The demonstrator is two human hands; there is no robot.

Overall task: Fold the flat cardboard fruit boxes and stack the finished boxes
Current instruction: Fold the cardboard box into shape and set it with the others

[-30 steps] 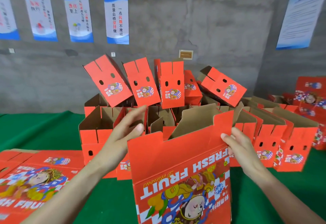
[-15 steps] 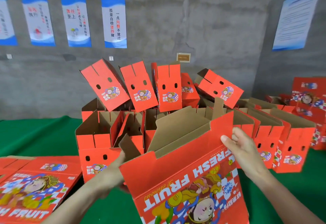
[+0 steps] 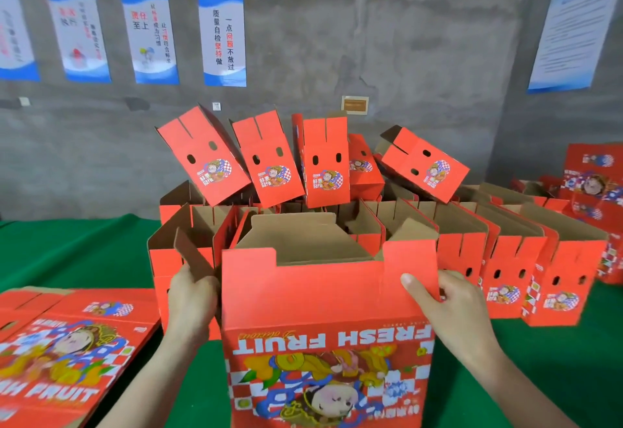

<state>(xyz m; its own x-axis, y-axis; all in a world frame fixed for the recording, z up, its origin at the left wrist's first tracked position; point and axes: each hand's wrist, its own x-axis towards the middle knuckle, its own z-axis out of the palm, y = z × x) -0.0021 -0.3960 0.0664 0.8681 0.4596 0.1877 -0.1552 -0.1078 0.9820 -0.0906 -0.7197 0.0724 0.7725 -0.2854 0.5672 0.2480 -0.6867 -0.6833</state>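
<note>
The box (image 3: 320, 296) is standing open at 6 o'clock on the green table (image 3: 67, 249). The left hand (image 3: 192, 299) is gripping its left edge below the side flap (image 3: 192, 255). The right hand (image 3: 455, 309) is pinching the right corner, thumb on the red face. Step in hand, as judged: closing the end flaps. The next move calls for folding the side flap inward. The finished boxes (image 3: 512, 259) are standing from 12 to 2 o'clock.

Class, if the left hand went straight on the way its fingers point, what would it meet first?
The brown side flap of the box it holds; beyond that, probably the folded boxes, depth unclear.
</note>
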